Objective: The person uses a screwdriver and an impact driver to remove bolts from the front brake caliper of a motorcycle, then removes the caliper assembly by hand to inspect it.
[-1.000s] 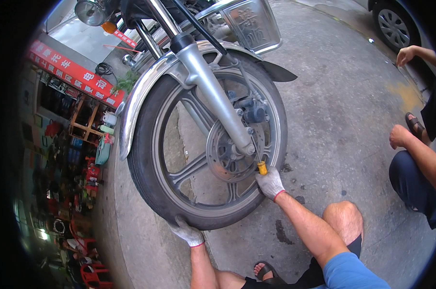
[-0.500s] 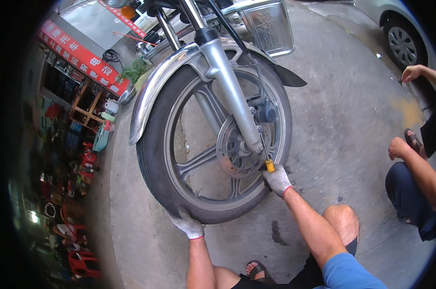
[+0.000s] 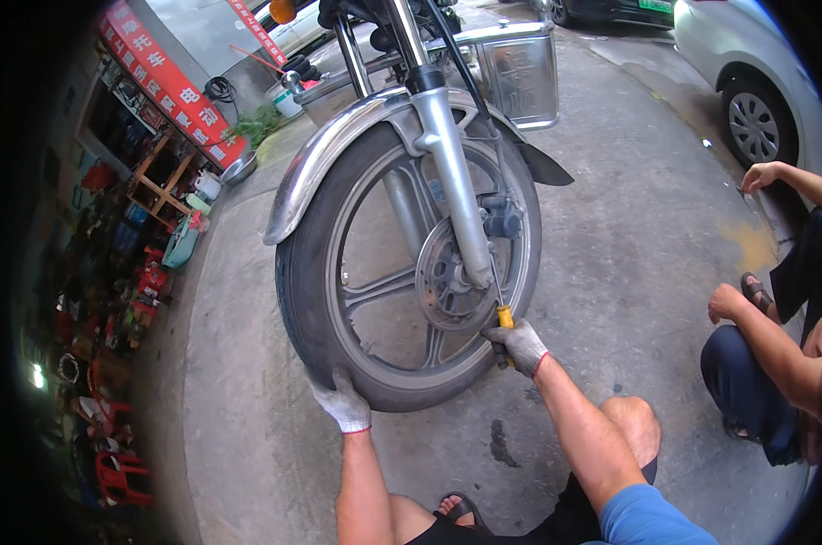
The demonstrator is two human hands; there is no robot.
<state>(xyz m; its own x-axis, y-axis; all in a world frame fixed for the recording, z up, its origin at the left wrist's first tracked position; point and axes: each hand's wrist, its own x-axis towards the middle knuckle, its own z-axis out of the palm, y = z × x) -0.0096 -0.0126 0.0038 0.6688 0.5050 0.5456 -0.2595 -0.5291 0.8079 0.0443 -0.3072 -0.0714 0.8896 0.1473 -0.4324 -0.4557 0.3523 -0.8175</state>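
A motorcycle's front wheel (image 3: 443,350) with a black tire (image 3: 308,300) stands in front of me. My left hand (image 3: 343,404), in a pale work glove, grips the tire low on its left side, thumb on the tread and the other fingers partly hidden. In a matching glove, my right hand (image 3: 522,348) is closed around a screwdriver (image 3: 505,316) with a yellow handle. Its thin shaft points up past the brake disc (image 3: 434,283) to the lower end of the silver fork leg (image 3: 456,173). Whether the tip touches anything there is too small to tell.
A chrome fender (image 3: 316,168) arches over the tire, and a brake caliper (image 3: 502,222) sits behind the fork. At right another person (image 3: 770,350) squats close by, near a silver car (image 3: 733,50). Shop shelves (image 3: 161,182) and red stools (image 3: 123,477) line the left.
The whole view has shifted slightly, so the car and the squatting person show more. Both hands keep their holds; the screwdriver stays near the fork's lower end.
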